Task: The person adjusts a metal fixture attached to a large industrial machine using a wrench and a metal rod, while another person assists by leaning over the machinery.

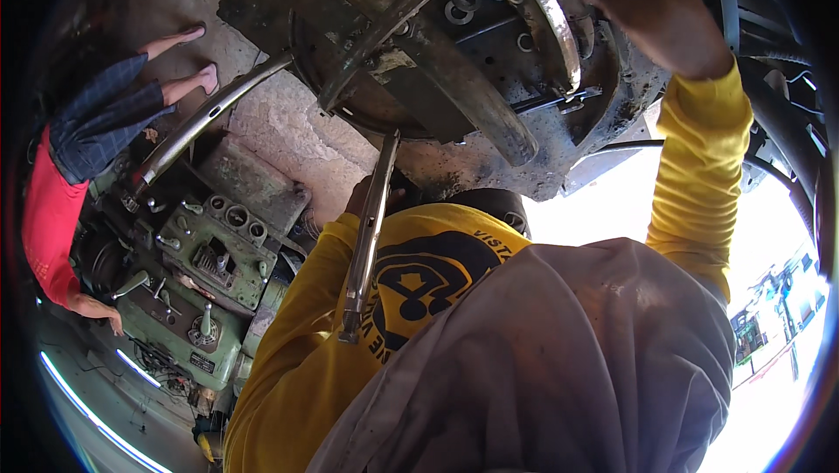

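My right hand (634, 1) is at the top right, in a yellow sleeve, thumb apart and fingers stretched leftward. Its fingertips are cut off by the upper edge. They are close to the curved metal bars (549, 23) of a frame; contact cannot be told. My left hand (357, 197), low beside my waist, is mostly hidden behind a shiny metal strip (374, 228) with holes. Its fingers do not show. Another holed strip (203, 119) slants out to the left. Beneath the bars lies a worn metal worktable (489, 167).
A thick pipe (454, 79) crosses the worktable, with metal rings (459, 11) beside it. At left stands a green machine (197, 333) with levers. A person in a red shirt (57, 219) reaches toward it. Grey cloth (542, 368) hangs over my yellow shirt.
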`<state>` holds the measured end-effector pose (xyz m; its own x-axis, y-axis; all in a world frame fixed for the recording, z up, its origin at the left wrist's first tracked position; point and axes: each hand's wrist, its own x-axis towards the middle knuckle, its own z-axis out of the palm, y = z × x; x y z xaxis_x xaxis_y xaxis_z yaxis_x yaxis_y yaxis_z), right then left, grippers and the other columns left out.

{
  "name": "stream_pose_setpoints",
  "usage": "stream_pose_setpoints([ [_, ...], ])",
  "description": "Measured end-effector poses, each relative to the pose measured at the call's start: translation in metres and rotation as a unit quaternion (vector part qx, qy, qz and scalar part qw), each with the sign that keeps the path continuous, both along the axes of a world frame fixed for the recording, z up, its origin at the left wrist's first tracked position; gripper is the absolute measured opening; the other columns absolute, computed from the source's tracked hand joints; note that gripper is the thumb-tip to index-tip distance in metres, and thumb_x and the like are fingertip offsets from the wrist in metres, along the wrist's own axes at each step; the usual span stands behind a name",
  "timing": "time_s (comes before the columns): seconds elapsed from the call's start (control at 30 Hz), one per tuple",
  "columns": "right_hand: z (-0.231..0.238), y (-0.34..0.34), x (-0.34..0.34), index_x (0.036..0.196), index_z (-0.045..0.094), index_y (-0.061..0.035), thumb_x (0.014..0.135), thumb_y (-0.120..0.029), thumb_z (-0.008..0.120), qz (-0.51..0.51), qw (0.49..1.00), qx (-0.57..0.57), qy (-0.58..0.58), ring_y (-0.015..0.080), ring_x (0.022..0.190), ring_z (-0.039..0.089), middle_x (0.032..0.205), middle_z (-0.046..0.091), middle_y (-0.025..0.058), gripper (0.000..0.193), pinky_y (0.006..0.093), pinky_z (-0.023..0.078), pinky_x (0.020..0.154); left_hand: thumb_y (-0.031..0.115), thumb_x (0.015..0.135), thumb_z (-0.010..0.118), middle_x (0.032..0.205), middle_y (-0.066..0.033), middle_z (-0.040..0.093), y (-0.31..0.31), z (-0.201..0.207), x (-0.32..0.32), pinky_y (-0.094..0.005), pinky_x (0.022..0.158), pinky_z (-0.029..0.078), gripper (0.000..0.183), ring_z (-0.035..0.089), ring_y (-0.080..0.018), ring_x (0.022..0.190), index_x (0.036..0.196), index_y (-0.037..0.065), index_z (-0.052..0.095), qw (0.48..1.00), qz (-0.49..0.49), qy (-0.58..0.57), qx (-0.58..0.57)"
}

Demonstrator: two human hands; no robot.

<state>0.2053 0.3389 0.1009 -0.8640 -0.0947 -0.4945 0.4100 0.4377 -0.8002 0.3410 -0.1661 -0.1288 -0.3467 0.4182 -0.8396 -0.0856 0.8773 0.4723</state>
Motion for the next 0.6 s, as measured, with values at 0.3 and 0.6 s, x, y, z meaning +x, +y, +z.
stream_pose_setpoints([
  [0.3,-0.047,0.006,-0.011,0.119,0.066,-0.0021,0.092,-0.019,0.067,0.055,0.896,0.320,0.304,0.0289,0.085,0.063,0.096,0.064,0.0157,0.032,0.0396,0.053,0.076,0.041,0.084,0.072,0.122,-0.0213,0.062,0.002,0.004,0.000,-0.0447,0.099,0.046,0.058,0.059,-0.0367,0.115,0.126,0.003,0.059,1.000,-0.011,0.003,-0.010],
  [0.6,-0.042,0.009,-0.003,0.114,0.069,0.0019,0.089,-0.009,0.068,0.163,0.878,0.189,0.408,0.0244,0.072,0.061,0.082,0.066,0.0154,0.027,0.0371,0.052,0.065,0.040,0.084,0.072,0.126,-0.0204,0.060,0.013,0.016,-0.004,-0.0429,0.103,0.044,0.062,0.057,-0.0348,0.118,0.131,0.003,0.057,0.998,-0.003,-0.038,-0.045],
])
